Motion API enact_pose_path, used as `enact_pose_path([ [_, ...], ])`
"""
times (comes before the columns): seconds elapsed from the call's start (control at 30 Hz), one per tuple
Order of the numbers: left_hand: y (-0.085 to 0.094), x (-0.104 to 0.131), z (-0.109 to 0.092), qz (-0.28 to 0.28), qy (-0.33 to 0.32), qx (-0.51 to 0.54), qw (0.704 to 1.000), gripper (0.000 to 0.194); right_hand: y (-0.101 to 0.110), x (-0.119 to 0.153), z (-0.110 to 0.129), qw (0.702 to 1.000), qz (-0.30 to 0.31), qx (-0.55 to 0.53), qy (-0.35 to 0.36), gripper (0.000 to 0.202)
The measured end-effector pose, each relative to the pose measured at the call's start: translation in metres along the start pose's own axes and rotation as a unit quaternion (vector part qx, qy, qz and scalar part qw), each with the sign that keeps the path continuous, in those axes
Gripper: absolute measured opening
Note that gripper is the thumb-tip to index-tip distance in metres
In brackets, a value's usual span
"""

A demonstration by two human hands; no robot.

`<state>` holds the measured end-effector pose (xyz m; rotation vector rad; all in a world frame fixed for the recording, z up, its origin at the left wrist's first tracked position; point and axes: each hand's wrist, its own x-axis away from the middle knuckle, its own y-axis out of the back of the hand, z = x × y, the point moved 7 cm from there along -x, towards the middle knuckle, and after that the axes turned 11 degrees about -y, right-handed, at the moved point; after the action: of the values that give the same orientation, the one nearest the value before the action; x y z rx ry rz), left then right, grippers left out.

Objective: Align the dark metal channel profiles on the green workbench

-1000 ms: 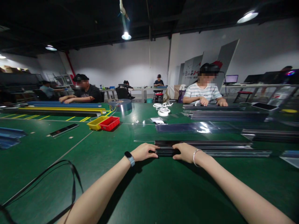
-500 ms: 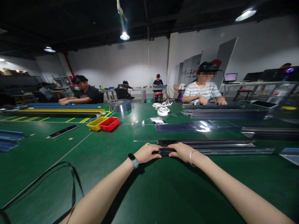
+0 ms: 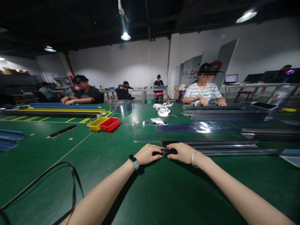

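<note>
The right hand [image 3: 182,153] covers part of the dark strips [image 3: 222,152] beneath it; whether the left hand's [image 3: 147,154] fingertips grip the strips' near end cannot be made out. Both forearms [image 3: 100,197] run out through the bottom edge — as does the black strap [image 3: 74,187], which also leaves at the left. The left edge cuts the blue profiles [image 3: 10,136]. Lettering on the grey panel [image 3: 192,72] is too blurred to read — likewise the striped shirt's [image 3: 203,90] print.
</note>
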<state>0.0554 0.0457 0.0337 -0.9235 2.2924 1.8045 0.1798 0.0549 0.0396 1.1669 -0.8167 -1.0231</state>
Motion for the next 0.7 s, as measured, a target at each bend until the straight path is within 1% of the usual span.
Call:
enact_pose_path([
  [0.03,0.001,0.0,0.001,-0.007,0.006,0.005,1.0,0.021,0.0,0.001,0.007,1.0,-0.013,-0.014,0.018,0.047],
  [0.1,0.003,0.001,0.004,-0.028,0.033,0.009,0.999,0.023,-0.002,0.001,0.016,0.999,-0.031,-0.019,0.025,0.048],
  [0.2,0.007,0.005,0.011,-0.058,0.077,-0.004,0.995,0.026,-0.006,0.001,0.02,0.998,-0.06,0.007,-0.013,0.044],
  [0.27,0.006,0.007,0.013,-0.065,0.082,-0.012,0.994,0.026,-0.007,0.0,0.021,0.996,-0.077,0.026,-0.03,0.044],
  [0.37,0.005,0.007,0.012,-0.065,0.074,-0.017,0.995,0.026,-0.008,0.0,0.02,0.994,-0.09,0.049,-0.036,0.044],
  [0.53,0.004,0.009,0.012,-0.063,0.075,-0.018,0.995,0.026,-0.006,0.0,0.009,0.991,-0.11,0.068,-0.034,0.045],
  [0.63,0.004,0.01,0.012,-0.064,0.069,-0.016,0.995,0.026,-0.004,0.0,-0.006,0.99,-0.12,0.074,-0.031,0.046],
  [0.7,0.004,0.01,0.012,-0.064,0.067,-0.017,0.996,0.026,-0.003,0.001,-0.021,0.988,-0.125,0.079,-0.033,0.046],
])
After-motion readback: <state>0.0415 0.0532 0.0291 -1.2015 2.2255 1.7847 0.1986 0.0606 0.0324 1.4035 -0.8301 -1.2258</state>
